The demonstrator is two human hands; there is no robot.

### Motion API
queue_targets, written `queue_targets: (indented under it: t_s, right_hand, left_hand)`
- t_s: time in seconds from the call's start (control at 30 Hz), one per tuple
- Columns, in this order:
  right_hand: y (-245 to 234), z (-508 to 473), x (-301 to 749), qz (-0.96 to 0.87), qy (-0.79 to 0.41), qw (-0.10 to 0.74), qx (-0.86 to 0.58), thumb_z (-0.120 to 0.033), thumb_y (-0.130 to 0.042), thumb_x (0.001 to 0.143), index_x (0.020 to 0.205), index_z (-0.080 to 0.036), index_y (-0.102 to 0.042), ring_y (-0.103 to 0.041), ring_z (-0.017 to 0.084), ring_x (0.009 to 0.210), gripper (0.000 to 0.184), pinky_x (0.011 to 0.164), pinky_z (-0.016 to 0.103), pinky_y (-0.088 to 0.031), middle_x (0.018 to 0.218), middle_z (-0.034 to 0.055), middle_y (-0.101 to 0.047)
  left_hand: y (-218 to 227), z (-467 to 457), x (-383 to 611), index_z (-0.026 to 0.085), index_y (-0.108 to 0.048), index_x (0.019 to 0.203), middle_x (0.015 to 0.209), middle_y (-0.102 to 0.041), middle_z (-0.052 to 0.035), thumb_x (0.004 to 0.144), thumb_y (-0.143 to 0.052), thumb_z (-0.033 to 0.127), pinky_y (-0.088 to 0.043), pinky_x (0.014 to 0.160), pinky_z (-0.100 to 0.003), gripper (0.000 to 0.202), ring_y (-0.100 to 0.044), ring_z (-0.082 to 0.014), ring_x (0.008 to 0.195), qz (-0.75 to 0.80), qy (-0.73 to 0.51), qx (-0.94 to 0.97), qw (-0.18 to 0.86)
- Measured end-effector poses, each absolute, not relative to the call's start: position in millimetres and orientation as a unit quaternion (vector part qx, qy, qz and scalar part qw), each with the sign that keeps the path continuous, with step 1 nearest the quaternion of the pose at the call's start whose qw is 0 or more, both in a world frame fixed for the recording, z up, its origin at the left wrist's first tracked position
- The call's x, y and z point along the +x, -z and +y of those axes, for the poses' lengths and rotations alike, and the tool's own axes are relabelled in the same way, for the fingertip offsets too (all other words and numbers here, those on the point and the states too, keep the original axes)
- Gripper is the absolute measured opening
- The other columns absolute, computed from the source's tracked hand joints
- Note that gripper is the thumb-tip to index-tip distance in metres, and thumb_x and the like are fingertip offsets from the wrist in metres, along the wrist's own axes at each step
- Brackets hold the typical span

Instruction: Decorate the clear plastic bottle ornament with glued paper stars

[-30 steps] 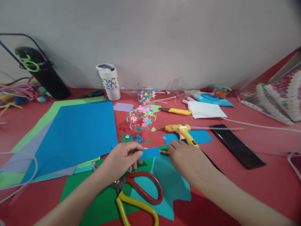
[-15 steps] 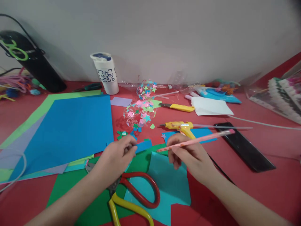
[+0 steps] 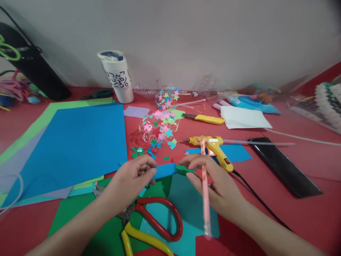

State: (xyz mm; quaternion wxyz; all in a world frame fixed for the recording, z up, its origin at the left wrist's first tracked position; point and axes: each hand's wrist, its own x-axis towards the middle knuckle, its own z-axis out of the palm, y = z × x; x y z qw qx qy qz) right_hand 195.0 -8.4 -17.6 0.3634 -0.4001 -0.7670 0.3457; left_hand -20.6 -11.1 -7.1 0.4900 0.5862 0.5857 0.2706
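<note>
Scissors point(image 3: 151, 223) at six o'clock; left hand point(image 3: 133, 176) pinches the central blue strip point(image 3: 164, 171); right hand point(image 3: 218, 179) holds a pencil point(image 3: 205, 193), fingertips at green paper point(image 3: 183, 170) by the strip's three-o'clock end; best kept flat, pencil clear; glue gun point(image 3: 216, 144), two o'clock.

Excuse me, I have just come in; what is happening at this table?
The left hand holds a blue paper strip. The right hand holds a pink pencil, its fingers at a green paper piece by the strip's end. Red-and-yellow-handled scissors lie nearer the person; a yellow glue gun lies beyond the right hand.
</note>
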Motion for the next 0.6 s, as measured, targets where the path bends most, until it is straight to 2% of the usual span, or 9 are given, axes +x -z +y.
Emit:
queue_targets:
  t_s: [0.07, 0.17, 0.27, 0.37, 0.47, 0.6]
  right_hand:
    - [19, -10, 191, -0.754, -0.351, 0.360, -0.424, -0.016, -0.055, 0.085, 0.087, -0.025, -0.043, -0.058, 0.018, 0.093, 0.015, 0.077, 0.030, -0.045, 0.103, 0.0037, -0.060]
    - [20, -11, 185, -0.727, -0.384, 0.334, -0.460, -0.015, -0.054, 0.082, 0.080, -0.025, -0.040, -0.056, 0.016, 0.074, 0.017, 0.063, 0.026, -0.045, 0.085, -0.0001, -0.058]
    - [18, -8, 186, -0.730, -0.369, 0.283, -0.501, -0.012, -0.051, 0.079, 0.077, -0.024, -0.040, -0.048, 0.013, 0.058, 0.016, 0.051, 0.023, -0.039, 0.070, -0.0036, -0.051]
    - [20, -5, 192, -0.755, -0.335, 0.220, -0.519, -0.009, -0.051, 0.076, 0.076, -0.024, -0.041, -0.046, 0.012, 0.054, 0.017, 0.049, 0.021, -0.035, 0.064, -0.0055, -0.048]
    - [24, -4, 196, -0.791, -0.268, 0.188, -0.517, -0.007, -0.052, 0.075, 0.076, -0.023, -0.042, -0.047, 0.013, 0.054, 0.019, 0.047, 0.022, -0.031, 0.064, -0.0050, -0.049]
    - [18, -3, 198, -0.844, -0.125, 0.194, -0.485, -0.019, -0.051, 0.083, 0.077, -0.021, -0.048, -0.053, 0.019, 0.064, 0.007, 0.054, 0.027, -0.037, 0.071, 0.0020, -0.056]
  left_hand:
    - [7, -15, -14, 0.022, -0.055, 0.080, 0.065, -0.060, 0.0036, 0.081, -0.051, 0.027, -0.047, 0.060, -0.023, 0.007, -0.065, -0.0148, 0.066, 0.558, -0.261, 0.579, 0.533]
    - [8, -22, -8, 0.022, -0.056, 0.083, 0.068, -0.063, 0.0021, 0.082, -0.049, 0.030, -0.048, 0.060, -0.023, 0.011, -0.065, -0.0155, 0.067, 0.541, -0.242, 0.591, 0.547]
    - [9, -26, -11, 0.023, -0.059, 0.096, 0.074, -0.067, -0.0010, 0.086, -0.045, 0.030, -0.049, 0.062, -0.027, 0.019, -0.065, -0.0177, 0.071, 0.558, -0.208, 0.692, 0.408]
    - [8, -30, -12, 0.024, -0.061, 0.102, 0.093, -0.068, -0.0056, 0.089, -0.042, 0.029, -0.049, 0.075, -0.032, 0.024, -0.063, -0.0213, 0.087, 0.516, -0.173, 0.802, 0.245]
    - [11, -37, -3, 0.022, -0.063, 0.103, 0.104, -0.065, -0.0085, 0.088, -0.045, 0.029, -0.045, 0.086, -0.039, 0.024, -0.057, -0.0261, 0.099, 0.430, -0.110, 0.876, 0.188]
    - [18, -47, 12, 0.017, -0.064, 0.103, 0.108, -0.063, -0.0129, 0.089, -0.045, 0.034, -0.044, 0.084, -0.044, 0.029, -0.054, -0.0299, 0.102, 0.376, -0.028, 0.923, 0.081]
